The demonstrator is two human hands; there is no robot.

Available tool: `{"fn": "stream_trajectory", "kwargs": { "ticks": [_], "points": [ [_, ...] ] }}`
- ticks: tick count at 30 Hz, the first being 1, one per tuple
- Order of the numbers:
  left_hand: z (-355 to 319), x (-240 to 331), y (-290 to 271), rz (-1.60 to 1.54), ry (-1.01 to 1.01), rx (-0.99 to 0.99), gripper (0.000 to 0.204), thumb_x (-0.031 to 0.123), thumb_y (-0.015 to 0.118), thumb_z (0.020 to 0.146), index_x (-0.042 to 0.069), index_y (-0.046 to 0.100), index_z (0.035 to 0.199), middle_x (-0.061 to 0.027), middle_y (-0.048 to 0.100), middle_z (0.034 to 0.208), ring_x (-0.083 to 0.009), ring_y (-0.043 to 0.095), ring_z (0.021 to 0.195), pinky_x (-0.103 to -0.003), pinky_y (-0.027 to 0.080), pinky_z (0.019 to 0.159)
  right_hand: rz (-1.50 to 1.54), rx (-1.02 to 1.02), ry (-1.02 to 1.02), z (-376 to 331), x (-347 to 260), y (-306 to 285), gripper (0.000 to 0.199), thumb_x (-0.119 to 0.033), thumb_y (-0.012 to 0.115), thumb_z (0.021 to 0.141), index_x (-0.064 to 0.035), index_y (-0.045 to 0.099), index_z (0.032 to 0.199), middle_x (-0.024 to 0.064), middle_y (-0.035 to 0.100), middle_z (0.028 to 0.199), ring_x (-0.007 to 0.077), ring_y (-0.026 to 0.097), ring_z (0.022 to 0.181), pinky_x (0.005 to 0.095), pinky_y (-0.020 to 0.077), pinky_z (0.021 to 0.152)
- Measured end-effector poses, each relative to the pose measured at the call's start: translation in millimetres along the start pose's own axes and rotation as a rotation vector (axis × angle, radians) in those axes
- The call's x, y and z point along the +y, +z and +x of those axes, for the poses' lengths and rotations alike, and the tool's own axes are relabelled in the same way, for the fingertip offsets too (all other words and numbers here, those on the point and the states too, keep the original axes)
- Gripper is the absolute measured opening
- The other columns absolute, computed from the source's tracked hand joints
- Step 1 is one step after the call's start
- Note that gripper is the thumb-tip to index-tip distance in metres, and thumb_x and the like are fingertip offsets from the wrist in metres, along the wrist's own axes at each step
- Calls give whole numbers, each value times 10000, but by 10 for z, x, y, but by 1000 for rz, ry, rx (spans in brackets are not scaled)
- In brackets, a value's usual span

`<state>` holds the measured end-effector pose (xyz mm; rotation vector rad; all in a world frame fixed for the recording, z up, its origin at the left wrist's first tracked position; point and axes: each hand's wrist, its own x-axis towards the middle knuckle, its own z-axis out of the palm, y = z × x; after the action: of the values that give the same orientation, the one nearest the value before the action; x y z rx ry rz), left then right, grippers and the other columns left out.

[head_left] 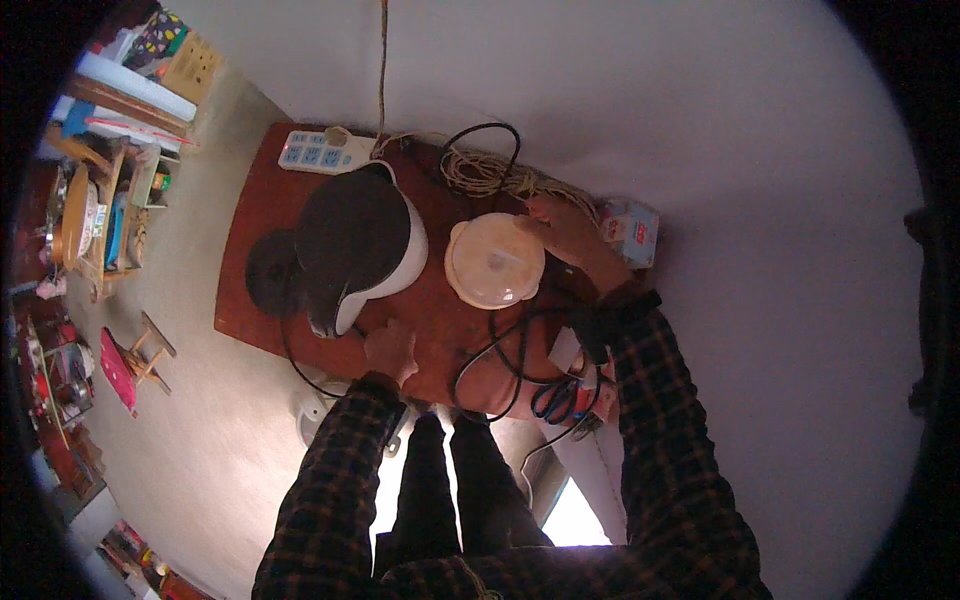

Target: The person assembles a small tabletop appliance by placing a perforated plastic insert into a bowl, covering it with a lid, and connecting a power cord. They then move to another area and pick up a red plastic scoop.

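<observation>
A round, pale cream bowl with a translucent lid (497, 262) sits on the red-brown table (430, 345). My right hand (572, 238) reaches over from the right, its fingers closed on the bowl's far right rim. My left hand (391, 350) is low over the table's near edge, fingers apart and holding nothing; some fingertips blend into the tabletop. Just beyond it stands a white electric kettle with a black top (355, 230). A round black kettle base (270, 272) lies to the kettle's left, partly hidden by it.
A white power strip (325, 152) lies at the table's far left. Coiled beige cord (490, 172) runs along the wall side. Black cable (515, 365) loops across the near right. A small white-and-red box (632, 232) is at the right edge. A pink-topped stool (118, 372) stands leftward.
</observation>
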<state>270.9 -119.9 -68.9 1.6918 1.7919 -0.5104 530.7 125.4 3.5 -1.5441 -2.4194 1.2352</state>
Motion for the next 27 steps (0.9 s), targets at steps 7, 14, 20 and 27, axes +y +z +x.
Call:
{"fn": "stream_trajectory", "kwargs": {
  "ticks": [7,14,20,27],
  "points": [
    [-20,18,-15,58,0,104,397,276,882,601,83,738,917,-139,687,993,-316,718,896,-407,601,714,500,-226,27,176,46,194,613,-491,651,929,15,596,1271,75,655,1187,170,605,1092,324,476,949],
    [4,-4,-9,43,14,16,395,292,882,603,89,743,913,-129,682,983,-307,721,882,-411,602,707,711,-297,138,-71,-298,37,500,-476,618,942,-79,641,1245,41,668,1129,163,608,1041,332,465,951],
    [-10,-10,-46,25,38,63,380,285,883,598,118,747,911,-129,673,1003,-310,717,877,-418,599,708,645,-357,47,-26,-229,120,510,-501,591,942,-92,651,1243,47,676,1113,170,618,1048,345,470,941],
    [11,7,-56,72,3,34,370,280,881,616,123,745,923,-124,663,1046,-319,715,907,-420,601,731,675,-382,145,48,5,393,494,-487,592,951,-63,667,1196,36,680,1096,162,621,1010,348,485,901]
  ]
}}
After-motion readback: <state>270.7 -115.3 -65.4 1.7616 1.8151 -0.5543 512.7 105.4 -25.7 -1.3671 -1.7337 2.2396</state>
